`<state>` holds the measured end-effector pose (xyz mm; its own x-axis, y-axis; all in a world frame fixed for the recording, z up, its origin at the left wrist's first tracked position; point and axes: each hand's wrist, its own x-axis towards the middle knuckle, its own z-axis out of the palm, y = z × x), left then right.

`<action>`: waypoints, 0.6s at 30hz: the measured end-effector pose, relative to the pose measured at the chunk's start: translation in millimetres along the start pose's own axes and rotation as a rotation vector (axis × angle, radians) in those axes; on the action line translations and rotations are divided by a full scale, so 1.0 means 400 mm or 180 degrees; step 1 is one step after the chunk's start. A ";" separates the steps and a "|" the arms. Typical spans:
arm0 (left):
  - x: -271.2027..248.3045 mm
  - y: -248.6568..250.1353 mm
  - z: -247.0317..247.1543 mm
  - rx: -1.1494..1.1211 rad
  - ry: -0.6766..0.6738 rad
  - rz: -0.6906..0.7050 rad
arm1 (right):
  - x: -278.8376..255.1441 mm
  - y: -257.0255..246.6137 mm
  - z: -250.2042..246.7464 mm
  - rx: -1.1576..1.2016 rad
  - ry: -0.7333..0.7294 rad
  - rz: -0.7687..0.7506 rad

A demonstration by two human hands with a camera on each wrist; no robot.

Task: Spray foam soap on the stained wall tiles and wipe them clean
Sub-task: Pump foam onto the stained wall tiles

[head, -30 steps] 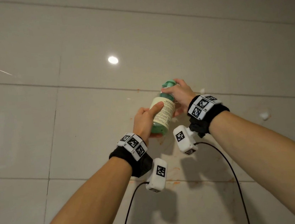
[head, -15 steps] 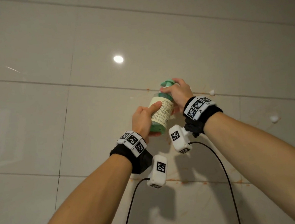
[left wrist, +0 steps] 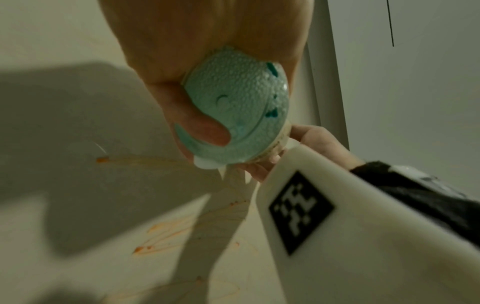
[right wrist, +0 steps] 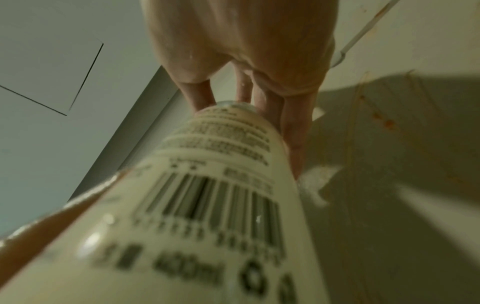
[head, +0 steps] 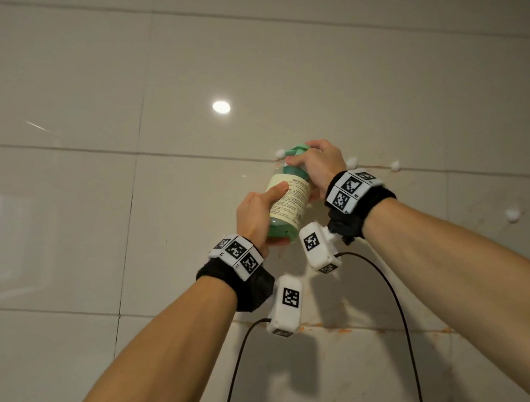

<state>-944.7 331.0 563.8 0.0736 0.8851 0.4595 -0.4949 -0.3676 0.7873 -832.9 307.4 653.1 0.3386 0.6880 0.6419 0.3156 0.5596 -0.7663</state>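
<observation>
Left hand (head: 254,217) grip wrapped round foam soap bottle (head: 285,203), right hand (head: 321,164) grip curled on green pump (head: 297,150), foam dabs (head: 512,214) and orange stains (head: 343,331) on wall tiles (head: 57,209).

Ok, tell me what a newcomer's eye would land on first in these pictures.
First, the green pump bottle with a cream label at the centre of the head view, its base gripped by the left hand while the right hand grips its green pump top. Next, small white foam dabs dot the glossy beige wall tiles to the right. Orange stains streak the grout line lower down.
</observation>
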 end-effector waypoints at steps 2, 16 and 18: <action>-0.001 -0.007 -0.002 0.0001 0.0023 0.0012 | -0.003 0.008 0.000 0.0014 0.0001 -0.0025; -0.092 -0.111 0.065 0.0512 -0.0996 -0.0107 | -0.064 0.096 -0.164 0.0108 -0.0089 0.0062; -0.108 -0.129 0.071 0.0586 -0.1099 -0.0179 | -0.075 0.110 -0.184 0.0103 -0.0063 0.0057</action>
<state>-897.7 303.7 515.2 0.3985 0.7689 0.5000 -0.3207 -0.3939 0.8614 -763.8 277.4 602.1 0.3263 0.7069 0.6275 0.2808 0.5614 -0.7785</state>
